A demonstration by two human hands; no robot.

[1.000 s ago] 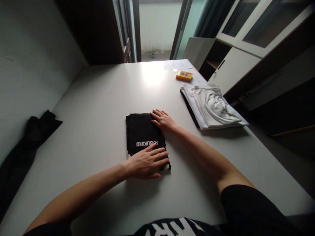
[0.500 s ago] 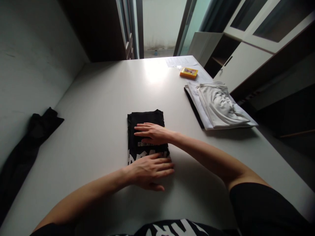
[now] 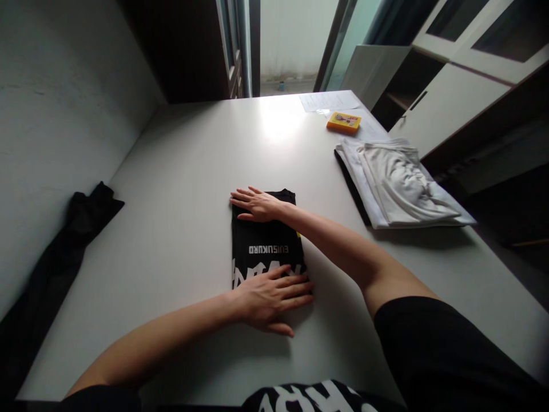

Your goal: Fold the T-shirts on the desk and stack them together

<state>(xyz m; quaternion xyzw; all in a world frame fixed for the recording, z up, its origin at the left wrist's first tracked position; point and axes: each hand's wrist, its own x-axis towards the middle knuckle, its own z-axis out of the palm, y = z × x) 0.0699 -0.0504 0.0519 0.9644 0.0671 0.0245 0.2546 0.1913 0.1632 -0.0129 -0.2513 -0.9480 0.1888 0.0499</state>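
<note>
A folded black garment (image 3: 266,240) with white lettering lies in the middle of the white table (image 3: 184,189). My left hand (image 3: 272,297) lies flat on its near edge, fingers spread, holding nothing. My right hand (image 3: 257,205) rests flat on the garment's far left corner, fingers stretched out, with my forearm crossing over the garment's right side.
A stack of folded white and black clothes (image 3: 398,183) sits at the right edge. Beyond it lie a yellow box (image 3: 343,122) and a sheet of paper (image 3: 328,101). A dark garment (image 3: 55,257) drapes along the left wall. Cabinets stand at the right.
My right hand slid from the garment's far right corner across the top to its far left corner. My left hand stayed on the near edge. The view shifted slightly.
</note>
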